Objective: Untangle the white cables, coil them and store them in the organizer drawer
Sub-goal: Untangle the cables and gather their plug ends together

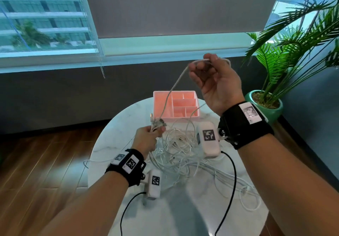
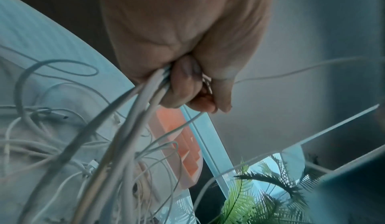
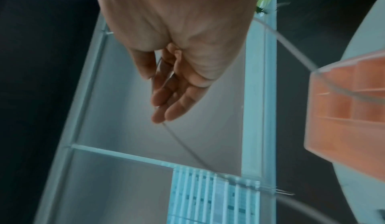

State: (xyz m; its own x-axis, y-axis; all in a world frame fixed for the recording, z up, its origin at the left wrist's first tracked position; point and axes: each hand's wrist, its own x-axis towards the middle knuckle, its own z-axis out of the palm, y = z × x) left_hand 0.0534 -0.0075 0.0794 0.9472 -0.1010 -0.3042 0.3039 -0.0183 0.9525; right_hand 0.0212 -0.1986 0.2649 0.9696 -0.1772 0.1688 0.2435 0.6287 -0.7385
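Note:
A tangle of white cables point(image 1: 180, 152) lies on the round marble table point(image 1: 111, 144), in front of the pink organizer drawer point(image 1: 156, 105). My left hand point(image 1: 146, 138) grips a bunch of cable ends with their connectors, just above the tangle; the left wrist view shows several strands point(image 2: 141, 105) running out of the fist point(image 2: 187, 85). My right hand point(image 1: 211, 78) is raised high above the organizer and holds a single white cable point(image 1: 174, 85) between thumb and loosely bent fingers point(image 3: 166, 105). That cable slopes down to the left hand. The organizer's compartments point(image 3: 343, 112) hold nothing.
A potted palm point(image 1: 293, 52) in a green pot point(image 1: 265, 107) stands close to the right of the table. Black cords point(image 1: 233, 177) from the wrist cameras trail over the near tabletop. More white cable point(image 1: 251, 197) sprawls toward the table's right edge. Wooden floor lies to the left.

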